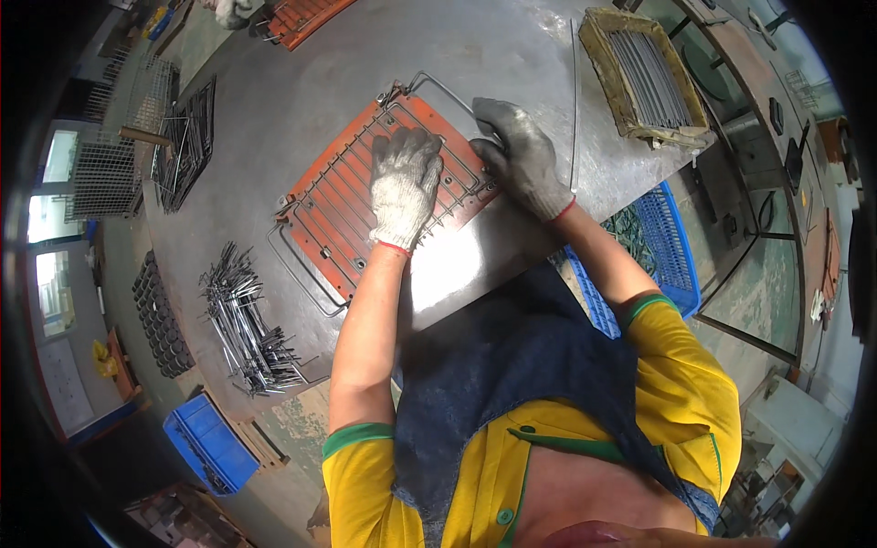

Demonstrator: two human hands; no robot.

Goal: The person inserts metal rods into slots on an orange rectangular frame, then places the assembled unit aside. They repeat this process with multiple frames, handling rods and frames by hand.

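An orange-red jig plate (315, 239) lies at a slant on the metal table. Thin parallel metal rods (333, 205) are set across it, with a bent wire frame (290, 265) whose rounded ends stick out past the plate at both ends. My left hand (405, 183), in a grey-and-white work glove, lies on the rods with its fingers stretched out. At the plate's right end is my gloved right hand (525, 155), thumb and fingers apart beside the wire frame's end. Its fingertips partly hide the wire there, and I see nothing held in it.
A pile of loose metal rods (251, 320) lies at the table's left, with bent wire pieces (185, 151) farther back. A box of rods (644, 78) stands far right, near a long thin rod (575, 110). Blue crates (671, 247) sit below the table edge. Another orange jig (306, 18) lies far off.
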